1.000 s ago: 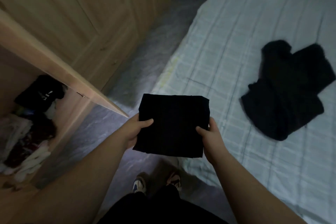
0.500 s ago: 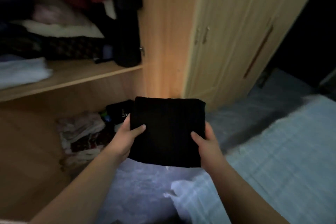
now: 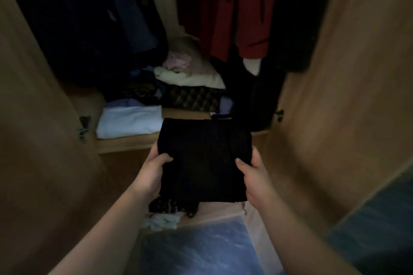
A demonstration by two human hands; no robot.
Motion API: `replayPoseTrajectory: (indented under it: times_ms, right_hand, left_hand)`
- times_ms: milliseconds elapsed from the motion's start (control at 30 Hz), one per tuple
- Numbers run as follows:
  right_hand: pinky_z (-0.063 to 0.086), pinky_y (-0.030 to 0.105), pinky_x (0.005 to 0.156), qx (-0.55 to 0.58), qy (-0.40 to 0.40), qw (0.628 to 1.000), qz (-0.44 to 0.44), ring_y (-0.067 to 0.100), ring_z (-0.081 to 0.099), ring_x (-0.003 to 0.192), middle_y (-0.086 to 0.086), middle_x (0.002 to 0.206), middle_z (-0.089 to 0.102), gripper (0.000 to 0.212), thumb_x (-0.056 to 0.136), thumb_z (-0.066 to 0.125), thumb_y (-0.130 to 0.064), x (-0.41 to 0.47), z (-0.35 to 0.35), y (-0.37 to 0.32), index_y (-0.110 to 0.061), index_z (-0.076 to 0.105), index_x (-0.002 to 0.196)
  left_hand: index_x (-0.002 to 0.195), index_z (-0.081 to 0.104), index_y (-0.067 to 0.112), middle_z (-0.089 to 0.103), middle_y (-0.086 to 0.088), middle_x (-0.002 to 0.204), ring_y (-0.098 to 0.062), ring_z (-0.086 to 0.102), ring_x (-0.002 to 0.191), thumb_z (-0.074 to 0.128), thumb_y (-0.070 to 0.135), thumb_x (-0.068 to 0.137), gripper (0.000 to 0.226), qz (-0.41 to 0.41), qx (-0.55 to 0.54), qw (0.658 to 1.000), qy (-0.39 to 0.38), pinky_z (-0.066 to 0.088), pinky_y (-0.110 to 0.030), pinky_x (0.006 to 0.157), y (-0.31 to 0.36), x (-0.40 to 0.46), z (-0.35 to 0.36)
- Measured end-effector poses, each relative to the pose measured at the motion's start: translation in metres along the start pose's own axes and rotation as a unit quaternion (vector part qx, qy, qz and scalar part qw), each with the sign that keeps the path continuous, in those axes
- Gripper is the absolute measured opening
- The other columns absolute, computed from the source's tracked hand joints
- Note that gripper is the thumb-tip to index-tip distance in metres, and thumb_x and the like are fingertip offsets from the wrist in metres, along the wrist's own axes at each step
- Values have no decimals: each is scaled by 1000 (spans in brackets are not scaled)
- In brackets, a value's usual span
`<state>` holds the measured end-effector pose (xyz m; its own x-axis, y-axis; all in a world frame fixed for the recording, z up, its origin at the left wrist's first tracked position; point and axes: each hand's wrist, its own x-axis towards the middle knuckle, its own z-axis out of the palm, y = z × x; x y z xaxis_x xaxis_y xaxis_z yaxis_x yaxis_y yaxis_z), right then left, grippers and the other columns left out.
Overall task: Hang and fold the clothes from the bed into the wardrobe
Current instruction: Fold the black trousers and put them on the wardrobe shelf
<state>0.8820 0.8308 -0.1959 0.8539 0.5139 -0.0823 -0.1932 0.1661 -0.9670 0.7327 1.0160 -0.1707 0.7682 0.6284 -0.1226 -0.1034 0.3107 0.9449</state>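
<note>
I hold a folded black garment (image 3: 203, 161) flat in front of me, facing the open wardrobe. My left hand (image 3: 154, 169) grips its left edge, thumb on top. My right hand (image 3: 252, 172) grips its right edge the same way. The garment's far edge hangs just in front of the wardrobe shelf (image 3: 125, 144). On that shelf lies a folded white garment (image 3: 130, 121) at the left, with a heap of mixed clothes (image 3: 190, 87) behind it. The bed is out of view.
Dark clothes (image 3: 89, 24) and a red garment (image 3: 237, 6) hang above the shelf. Open wardrobe doors stand at the left (image 3: 38, 129) and right (image 3: 346, 96). More crumpled clothes (image 3: 169, 210) lie in the compartment under the shelf. Grey floor (image 3: 196, 250) shows below.
I have turned from the bed to face the wardrobe's inside squarely. The folded black garment stays held in both hands and is now close to the shelf.
</note>
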Motion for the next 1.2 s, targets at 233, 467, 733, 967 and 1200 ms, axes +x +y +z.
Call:
replayPoseTrajectory:
  times_ms: [233, 467, 733, 967, 1200]
  right_hand:
    - [54, 34, 88, 28, -75, 995, 54, 15, 65, 113, -3, 123, 69, 45, 99, 53, -1, 91, 90, 21, -30, 55, 132]
    - [48, 45, 104, 20, -177, 980, 90, 19, 60, 116, 1, 130, 61, 45, 99, 57, -7, 193, 160, 47, -31, 48, 137]
    - [48, 44, 103, -31, -269, 953, 138, 14, 57, 113, -6, 129, 57, 55, 99, 57, -7, 280, 233, 47, -42, 41, 139]
    - [52, 41, 96, -25, -273, 951, 144, 18, 58, 117, -3, 133, 56, 54, 100, 55, -8, 322, 280, 64, -34, 41, 146]
    - [52, 35, 90, -322, -204, 923, 49, 31, 64, 104, 16, 119, 65, 37, 93, 61, -8, 340, 303, 106, 3, 53, 127]
  left_hand:
    - [130, 58, 29, 71, 0, 117, -18, 68, 107, 45, -5, 92, 53, 25, 29, 995, 87, 52, -37, 85, 27, 72, -70]
    - [129, 55, 31, 64, -4, 126, -27, 59, 119, 53, -5, 92, 51, 46, 96, 976, 189, 47, -46, 100, 35, 161, -141]
    - [147, 42, 16, 53, -6, 141, -31, 51, 128, 59, -3, 94, 59, 27, 168, 947, 272, 43, -49, 105, 62, 230, -206]
    - [142, 42, -2, 54, -16, 131, -34, 53, 121, 54, -18, 89, 57, 34, 193, 916, 350, 46, -38, 91, 81, 272, -229]
    - [150, 33, 10, 48, -13, 144, -32, 48, 130, 55, 16, 97, 58, 23, 459, 816, 350, 38, -32, 106, 74, 295, -223]
